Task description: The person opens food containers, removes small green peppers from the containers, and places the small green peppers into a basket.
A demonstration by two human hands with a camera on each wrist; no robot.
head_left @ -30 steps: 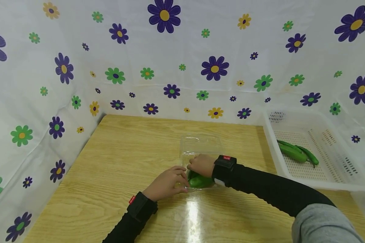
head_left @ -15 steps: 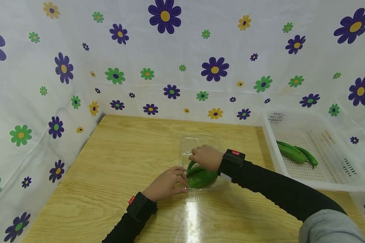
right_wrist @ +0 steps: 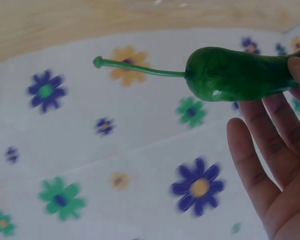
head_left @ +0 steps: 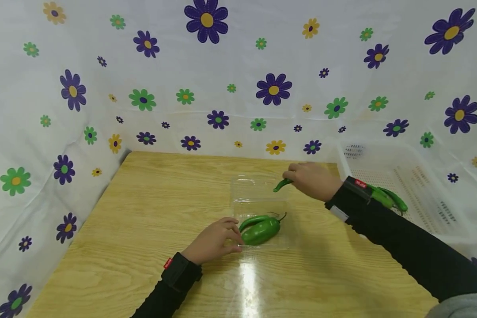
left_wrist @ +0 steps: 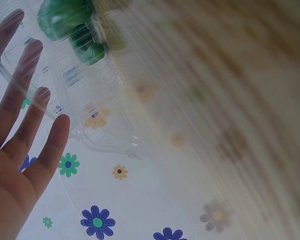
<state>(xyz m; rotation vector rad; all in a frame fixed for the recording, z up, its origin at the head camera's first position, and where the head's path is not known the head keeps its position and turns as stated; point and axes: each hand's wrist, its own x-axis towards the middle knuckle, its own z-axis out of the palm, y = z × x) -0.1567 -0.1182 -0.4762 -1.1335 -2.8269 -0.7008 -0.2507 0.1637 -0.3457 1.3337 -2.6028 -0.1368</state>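
From the head view I see flowered cloth (head_left: 167, 66) closing off the left and far sides; the surface (head_left: 159, 194) runs broadly from its left edge to the left hand (head_left: 213, 240), its fingers spread against the clear box (head_left: 290, 236) at lower centre. Two green peppers (head_left: 262, 232) lie inside, the lid (head_left: 254, 187) laid back behind. Near its right edge, the right hand (head_left: 316, 180) pinches a slim green pepper (head_left: 282, 185). At right, the black sleeve (head_left: 405, 247) partly blocks my view of the white basket (head_left: 425, 210) and its peppers (head_left: 383, 198).

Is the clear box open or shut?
Open: in the head view, the lid of the box is folded back at the far side, leaving the peppers inside uncovered.
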